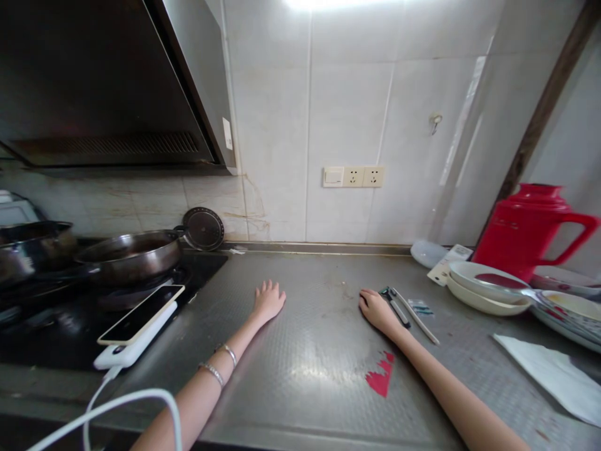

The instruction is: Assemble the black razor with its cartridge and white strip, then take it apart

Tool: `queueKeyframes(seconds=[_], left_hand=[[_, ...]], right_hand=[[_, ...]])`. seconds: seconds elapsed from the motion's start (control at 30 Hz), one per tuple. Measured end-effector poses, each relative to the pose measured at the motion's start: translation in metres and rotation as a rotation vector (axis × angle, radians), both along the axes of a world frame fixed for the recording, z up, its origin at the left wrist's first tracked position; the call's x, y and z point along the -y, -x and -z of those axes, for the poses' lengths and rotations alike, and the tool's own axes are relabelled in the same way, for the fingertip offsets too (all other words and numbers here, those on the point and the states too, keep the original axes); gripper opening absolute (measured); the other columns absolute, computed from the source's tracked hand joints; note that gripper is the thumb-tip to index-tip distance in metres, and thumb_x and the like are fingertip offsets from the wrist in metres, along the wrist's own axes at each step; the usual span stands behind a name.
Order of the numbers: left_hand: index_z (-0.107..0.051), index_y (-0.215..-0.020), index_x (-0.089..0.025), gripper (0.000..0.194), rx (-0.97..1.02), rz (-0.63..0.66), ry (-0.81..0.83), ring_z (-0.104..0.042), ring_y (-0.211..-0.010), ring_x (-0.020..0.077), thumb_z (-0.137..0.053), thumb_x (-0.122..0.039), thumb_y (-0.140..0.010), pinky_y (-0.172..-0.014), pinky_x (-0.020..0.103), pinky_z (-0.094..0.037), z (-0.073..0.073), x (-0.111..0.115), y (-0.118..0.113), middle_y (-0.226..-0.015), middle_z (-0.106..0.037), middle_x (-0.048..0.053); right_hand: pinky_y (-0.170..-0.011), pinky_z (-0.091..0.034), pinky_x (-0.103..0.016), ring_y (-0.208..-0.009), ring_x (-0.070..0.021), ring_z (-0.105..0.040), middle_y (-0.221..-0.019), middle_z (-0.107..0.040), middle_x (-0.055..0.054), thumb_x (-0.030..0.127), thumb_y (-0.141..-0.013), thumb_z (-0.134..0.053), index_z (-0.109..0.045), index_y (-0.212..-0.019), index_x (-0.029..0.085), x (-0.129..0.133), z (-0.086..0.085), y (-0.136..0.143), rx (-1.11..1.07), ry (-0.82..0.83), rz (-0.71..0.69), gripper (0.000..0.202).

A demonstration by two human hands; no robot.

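My left hand (269, 302) lies palm down on the metal countertop (310, 332), fingers spread and holding nothing. My right hand (377, 309) rests palm down farther right, its fingers loosely bent and close together; nothing shows in it. Just beside it lie a slim grey-and-black tool (398, 307), possibly a cutter, and a thin white stick (416, 316). A small clear packet (421, 307) with dark blue-green contents sits past the stick. Between my forearms, nearer the right one, is a jagged-edged red scrap (381, 376), flat on the metal.
To the left, a phone (143, 314) rests on a white power bank (136, 341) with a looping white cable (136, 396). Beyond are a steel pan (134, 257) and a pot (32, 250) on the stove. Right: stacked dishes (488, 294), a red thermos (523, 232), white paper (549, 373).
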State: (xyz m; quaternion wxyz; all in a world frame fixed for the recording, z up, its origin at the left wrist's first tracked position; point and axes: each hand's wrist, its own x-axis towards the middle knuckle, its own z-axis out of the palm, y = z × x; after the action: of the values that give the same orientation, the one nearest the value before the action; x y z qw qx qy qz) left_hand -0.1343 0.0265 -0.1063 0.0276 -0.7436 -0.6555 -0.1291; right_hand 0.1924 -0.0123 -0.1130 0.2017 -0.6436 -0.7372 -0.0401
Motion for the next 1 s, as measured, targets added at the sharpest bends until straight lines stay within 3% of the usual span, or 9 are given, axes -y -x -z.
queueKeyframes(seconds=[0.13,0.27,0.43,0.63,0.8,1.0], left_hand=[[-0.047,-0.124,-0.011,0.051,-0.011,-0.003,-0.003,-0.031,-0.127,0.0341,-0.031,-0.039,-0.085,-0.099,0.053,-0.024,0.000,-0.001,0.000,-0.136,-0.038,0.020],[-0.047,-0.124,-0.012,0.051,-0.014,-0.005,0.002,-0.030,-0.128,0.0344,-0.029,-0.040,-0.085,-0.099,0.053,-0.024,0.000,-0.002,-0.001,-0.137,-0.038,0.019],[-0.047,-0.124,-0.012,0.051,-0.009,0.003,-0.008,-0.031,-0.127,0.0347,-0.029,-0.040,-0.085,-0.098,0.053,-0.024,0.000,-0.002,-0.001,-0.136,-0.038,0.020],[-0.048,-0.123,-0.011,0.051,-0.027,0.003,-0.022,-0.032,-0.126,0.0351,-0.030,-0.040,-0.085,-0.097,0.053,-0.026,0.002,-0.005,0.000,-0.135,-0.039,0.020],[-0.049,-0.121,-0.012,0.050,-0.016,-0.001,-0.022,-0.032,-0.126,0.0349,-0.031,-0.040,-0.084,-0.097,0.054,-0.026,0.001,-0.005,0.000,-0.135,-0.040,0.020],[-0.049,-0.122,-0.013,0.050,-0.003,-0.002,-0.004,-0.031,-0.127,0.0346,-0.031,-0.040,-0.084,-0.098,0.053,-0.025,0.001,-0.007,0.000,-0.136,-0.039,0.019]], right_hand=[[-0.088,-0.036,-0.023,-0.099,-0.0182,-0.056,-0.103,-0.065,-0.013,0.016,-0.079,-0.039,-0.065,-0.095,0.010,0.003,-0.018,-0.004,-0.046,0.047,-0.017,0.031],[-0.083,-0.039,-0.022,-0.095,-0.0185,-0.059,-0.103,-0.066,-0.012,0.015,-0.075,-0.043,-0.065,-0.101,0.011,0.011,-0.044,-0.025,-0.135,-0.015,0.131,0.035],[-0.063,-0.041,-0.022,-0.076,-0.0208,-0.064,-0.077,-0.070,-0.013,0.012,-0.069,-0.048,-0.071,-0.079,0.012,0.031,-0.066,-0.064,-0.077,0.082,0.290,0.025],[-0.049,-0.038,-0.020,-0.050,-0.0151,-0.060,-0.057,-0.065,-0.009,0.019,-0.066,-0.056,-0.068,-0.067,0.011,0.045,-0.062,-0.075,-0.173,0.302,0.271,0.015],[-0.049,-0.037,-0.020,-0.058,-0.0176,-0.062,-0.060,-0.066,-0.010,0.017,-0.061,-0.057,-0.066,-0.059,0.013,0.042,-0.051,-0.071,-0.125,0.315,0.298,0.010],[-0.049,-0.036,-0.022,-0.061,-0.0197,-0.063,-0.066,-0.067,-0.012,0.016,-0.059,-0.057,-0.066,-0.063,0.014,0.036,-0.042,-0.069,-0.068,0.312,0.363,0.010]])
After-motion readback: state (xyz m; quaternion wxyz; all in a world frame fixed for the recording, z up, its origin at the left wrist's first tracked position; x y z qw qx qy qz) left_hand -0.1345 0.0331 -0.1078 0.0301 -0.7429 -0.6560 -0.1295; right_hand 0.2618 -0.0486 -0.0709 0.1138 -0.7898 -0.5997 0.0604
